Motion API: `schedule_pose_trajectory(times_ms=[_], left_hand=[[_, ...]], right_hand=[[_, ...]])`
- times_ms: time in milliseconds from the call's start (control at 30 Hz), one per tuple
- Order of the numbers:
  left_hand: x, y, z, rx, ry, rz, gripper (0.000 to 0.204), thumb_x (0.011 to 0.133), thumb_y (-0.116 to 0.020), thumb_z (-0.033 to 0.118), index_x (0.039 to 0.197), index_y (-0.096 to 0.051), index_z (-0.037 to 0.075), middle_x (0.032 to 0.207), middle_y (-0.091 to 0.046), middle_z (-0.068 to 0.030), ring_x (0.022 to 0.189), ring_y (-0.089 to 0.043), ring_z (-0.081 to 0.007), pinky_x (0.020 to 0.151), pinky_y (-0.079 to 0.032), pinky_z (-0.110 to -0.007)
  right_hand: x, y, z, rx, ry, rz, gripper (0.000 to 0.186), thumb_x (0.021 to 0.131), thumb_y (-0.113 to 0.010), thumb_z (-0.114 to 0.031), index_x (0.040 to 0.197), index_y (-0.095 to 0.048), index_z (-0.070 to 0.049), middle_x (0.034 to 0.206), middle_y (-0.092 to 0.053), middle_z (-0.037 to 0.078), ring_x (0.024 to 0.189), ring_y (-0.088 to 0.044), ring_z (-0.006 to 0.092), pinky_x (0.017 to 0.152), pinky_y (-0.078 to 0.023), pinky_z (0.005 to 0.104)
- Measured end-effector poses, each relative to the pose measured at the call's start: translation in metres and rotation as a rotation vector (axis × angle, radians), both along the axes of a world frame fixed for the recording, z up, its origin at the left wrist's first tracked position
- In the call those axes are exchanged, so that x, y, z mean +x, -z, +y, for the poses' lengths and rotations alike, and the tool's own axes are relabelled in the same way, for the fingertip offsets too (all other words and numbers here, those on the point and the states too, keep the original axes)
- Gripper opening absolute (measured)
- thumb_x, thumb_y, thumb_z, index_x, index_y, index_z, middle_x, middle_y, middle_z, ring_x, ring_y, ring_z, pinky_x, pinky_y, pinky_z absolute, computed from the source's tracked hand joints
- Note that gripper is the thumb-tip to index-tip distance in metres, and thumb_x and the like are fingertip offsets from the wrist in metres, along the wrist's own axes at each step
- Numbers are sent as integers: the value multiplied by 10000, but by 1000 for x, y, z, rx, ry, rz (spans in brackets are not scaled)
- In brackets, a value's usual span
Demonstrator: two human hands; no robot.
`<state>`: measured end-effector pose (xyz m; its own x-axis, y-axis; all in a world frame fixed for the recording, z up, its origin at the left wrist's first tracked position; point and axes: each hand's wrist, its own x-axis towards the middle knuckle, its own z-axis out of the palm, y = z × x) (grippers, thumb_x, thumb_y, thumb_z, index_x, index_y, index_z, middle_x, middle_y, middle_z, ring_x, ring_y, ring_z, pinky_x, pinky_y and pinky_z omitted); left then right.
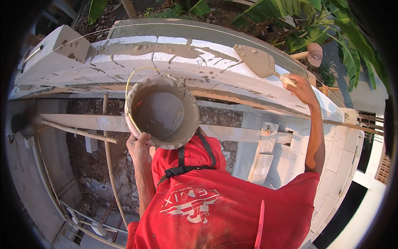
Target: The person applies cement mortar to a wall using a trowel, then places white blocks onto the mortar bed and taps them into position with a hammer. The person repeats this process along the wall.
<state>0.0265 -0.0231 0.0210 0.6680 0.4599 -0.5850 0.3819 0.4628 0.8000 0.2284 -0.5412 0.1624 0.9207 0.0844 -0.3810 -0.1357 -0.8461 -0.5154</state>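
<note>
My left hand grips the lower left rim of a mortar-caked bucket, its thumb over the edge. Wet grey mortar lies in the bottom, and a thin yellowish handle arcs along the left side. Out to the right, my right hand is closed round the handle of a trowel. Its blade, coated in mortar, is over the top of a white block wall; whether it touches is unclear. A grey mortar strip runs along the wall top towards the left.
A large white block stands at the wall's left end. A taut string stretches along the wall's far side. What looks like a mallet is beyond the trowel. Wooden planks and poles cross below, above rubble ground.
</note>
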Motion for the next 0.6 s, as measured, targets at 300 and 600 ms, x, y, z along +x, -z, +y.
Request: schedule_pose_trajectory(times_ms=[300,600], left_hand=[[-13,16,10,31,11,30,143,795,-590,-34,930,-636,-25,811,-634,-57,629,-605,-147,515,-485,-285],[-14,12,7,48,-88,55,82,787,-609,-53,861,-617,-17,712,-589,-36,509,-503,-93,448,-376,-235]], right_hand=[[12,44,104,-397,-262,-501,390,861,-750,-295,1214,-688,-142,1159,-688,121,1070,-657,375,914,-515,481],[24,59,165,-341,-451,-730,343,830,-781,-198,1157,-689,-153,1131,-652,73,1013,-679,317,788,-571,479]])
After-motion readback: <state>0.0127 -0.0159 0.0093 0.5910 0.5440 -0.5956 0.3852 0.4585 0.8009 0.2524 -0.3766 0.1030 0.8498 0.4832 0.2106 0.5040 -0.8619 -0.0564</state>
